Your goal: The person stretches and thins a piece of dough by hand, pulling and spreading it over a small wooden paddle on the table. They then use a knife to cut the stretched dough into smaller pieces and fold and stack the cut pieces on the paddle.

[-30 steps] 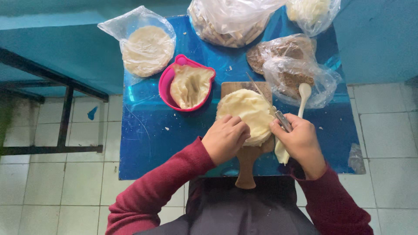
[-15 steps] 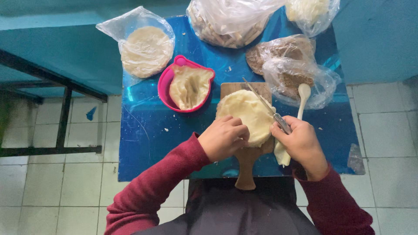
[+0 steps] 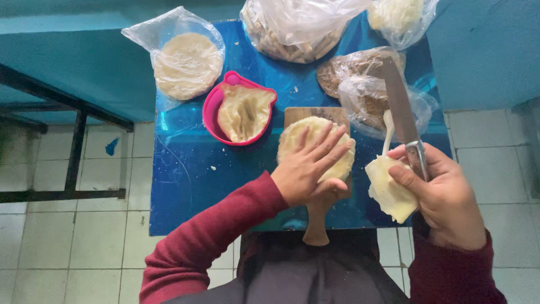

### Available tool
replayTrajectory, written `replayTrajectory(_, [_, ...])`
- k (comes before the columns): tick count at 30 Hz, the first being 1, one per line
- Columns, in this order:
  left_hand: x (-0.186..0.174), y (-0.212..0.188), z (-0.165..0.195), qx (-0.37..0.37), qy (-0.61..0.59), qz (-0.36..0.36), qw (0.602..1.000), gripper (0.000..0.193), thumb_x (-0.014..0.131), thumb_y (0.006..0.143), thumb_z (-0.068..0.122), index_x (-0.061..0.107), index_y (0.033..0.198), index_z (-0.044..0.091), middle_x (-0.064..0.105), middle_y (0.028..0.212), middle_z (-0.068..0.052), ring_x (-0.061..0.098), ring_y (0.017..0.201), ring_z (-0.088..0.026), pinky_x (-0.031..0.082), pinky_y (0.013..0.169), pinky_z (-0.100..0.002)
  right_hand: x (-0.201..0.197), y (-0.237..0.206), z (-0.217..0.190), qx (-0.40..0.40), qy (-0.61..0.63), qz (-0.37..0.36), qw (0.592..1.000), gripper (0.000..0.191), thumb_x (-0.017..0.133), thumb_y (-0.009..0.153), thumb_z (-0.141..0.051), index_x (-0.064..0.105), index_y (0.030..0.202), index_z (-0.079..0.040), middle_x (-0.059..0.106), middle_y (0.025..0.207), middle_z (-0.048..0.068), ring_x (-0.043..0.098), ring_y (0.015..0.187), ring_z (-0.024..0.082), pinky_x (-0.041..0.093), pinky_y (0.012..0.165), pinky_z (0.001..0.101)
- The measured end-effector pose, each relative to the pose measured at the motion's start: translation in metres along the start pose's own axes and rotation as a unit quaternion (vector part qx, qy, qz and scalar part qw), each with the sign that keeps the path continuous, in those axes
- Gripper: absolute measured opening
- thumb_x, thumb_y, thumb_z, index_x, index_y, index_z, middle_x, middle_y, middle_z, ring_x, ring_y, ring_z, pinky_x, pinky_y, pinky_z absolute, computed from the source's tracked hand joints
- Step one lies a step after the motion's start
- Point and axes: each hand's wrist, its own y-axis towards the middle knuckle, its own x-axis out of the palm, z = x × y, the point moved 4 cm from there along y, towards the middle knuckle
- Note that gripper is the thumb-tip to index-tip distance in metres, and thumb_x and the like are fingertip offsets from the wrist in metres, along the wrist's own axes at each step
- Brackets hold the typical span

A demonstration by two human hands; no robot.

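My left hand (image 3: 311, 163) lies flat, fingers spread, on a stack of round pale dough wrappers (image 3: 292, 137) on a wooden cutting board (image 3: 315, 225). To the right of the board my right hand (image 3: 444, 194) is raised. It grips a knife (image 3: 400, 107) with the blade pointing away from me. The same hand holds a cut strip of pale wrapper (image 3: 388, 191) against its fingers.
The small blue table (image 3: 185, 186) carries a pink bowl (image 3: 212, 104) of wrapper trimmings, a bag of round wrappers (image 3: 185, 62), several other plastic bags at the back and a white spoon (image 3: 387, 132). A tiled floor and a dark metal frame (image 3: 73, 163) lie to the left.
My right hand has lifted the knife off the wrappers and moved right, taking a cut strip with it. My left hand has flattened onto the stack.
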Motion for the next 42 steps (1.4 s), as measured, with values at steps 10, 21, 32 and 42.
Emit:
replayTrajectory(10, [0.031, -0.003, -0.002, -0.164, -0.693, -0.108, 0.694, 0.056, 0.072, 0.101, 0.034, 0.056, 0.140, -0.004, 0.068, 0.125, -0.003, 0.063, 0.114, -0.011, 0.052, 0.099, -0.030, 0.014, -0.007, 0.001, -0.035, 0.030, -0.035, 0.998, 0.034, 0.076, 0.085, -0.011, 0.068, 0.117, -0.003, 0.074, 0.099, 0.006, 0.070, 0.086, 0.013, 0.058, 0.075, 0.0288])
replayTrajectory(21, [-0.036, 0.040, -0.058, -0.203, -0.092, -0.026, 0.974, 0.028, 0.068, 0.093, 0.033, 0.069, 0.108, 0.010, 0.074, 0.086, -0.017, 0.073, 0.078, -0.035, 0.057, 0.067, -0.047, 0.062, 0.044, 0.049, -0.103, -0.113, 0.036, 0.988, 0.029, 0.075, 0.092, -0.011, 0.068, 0.120, -0.007, 0.067, 0.085, -0.005, 0.058, 0.072, 0.002, 0.049, 0.066, 0.0201])
replayTrajectory(32, [-0.008, 0.046, -0.085, -0.162, 0.010, 0.026, 0.986, 0.032, 0.067, 0.090, 0.033, 0.069, 0.116, 0.014, 0.074, 0.097, -0.016, 0.071, 0.088, -0.039, 0.055, 0.073, -0.052, 0.053, 0.051, 0.056, -0.106, -0.136, 0.054, 0.984, 0.030, 0.077, 0.093, -0.015, 0.070, 0.120, -0.003, 0.065, 0.084, -0.005, 0.054, 0.073, 0.002, 0.048, 0.063, 0.0209])
replayTrajectory(42, [-0.015, 0.043, -0.082, -0.161, 0.023, -0.014, 0.987, 0.037, 0.072, 0.089, 0.035, 0.059, 0.115, 0.012, 0.072, 0.099, -0.018, 0.069, 0.092, -0.040, 0.054, 0.074, -0.052, 0.043, 0.032, 0.042, -0.082, -0.119, 0.050, 0.988, 0.026, 0.070, 0.096, -0.014, 0.065, 0.117, 0.001, 0.071, 0.088, 0.003, 0.072, 0.073, 0.009, 0.060, 0.058, 0.0276])
